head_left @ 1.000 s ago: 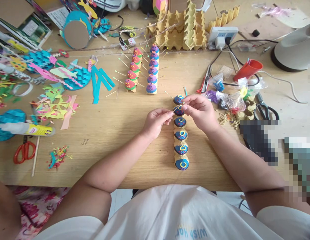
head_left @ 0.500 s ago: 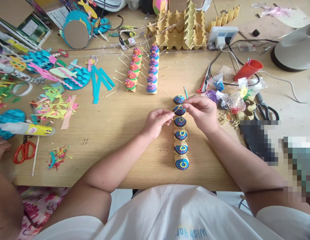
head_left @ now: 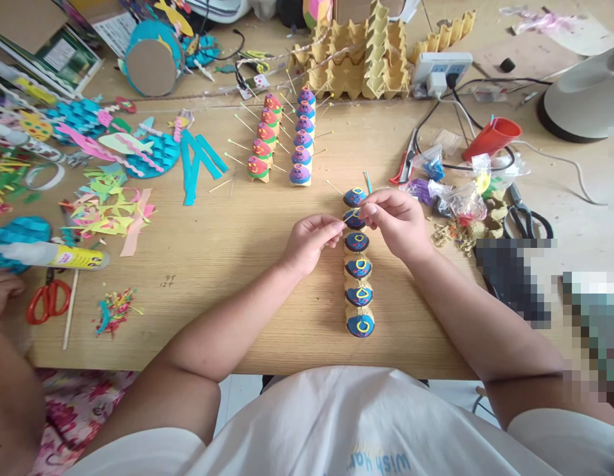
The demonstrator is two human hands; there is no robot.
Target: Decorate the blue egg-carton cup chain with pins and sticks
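Observation:
A row of blue domed egg-carton pieces with yellow rings runs up the table towards the back. Over its second dome from the top, my left hand pinches one end of a thin stick. Close on the right, my right hand has thumb and forefinger pressed together at the stick's other end. What the right fingertips grip is too small to tell. Two thin sticks, one pale and one blue, stand out from the top dome. Behind are a red-and-green row and a purple row.
Paper scraps, a glue bottle and red scissors lie at the left, near another person's hand. At the right are clay bags, dark scissors and a red cup. Egg cartons stand behind.
My right hand has shifted very slightly left, its fingertips nearer my left hand. The other person's hand at the left edge has moved a little.

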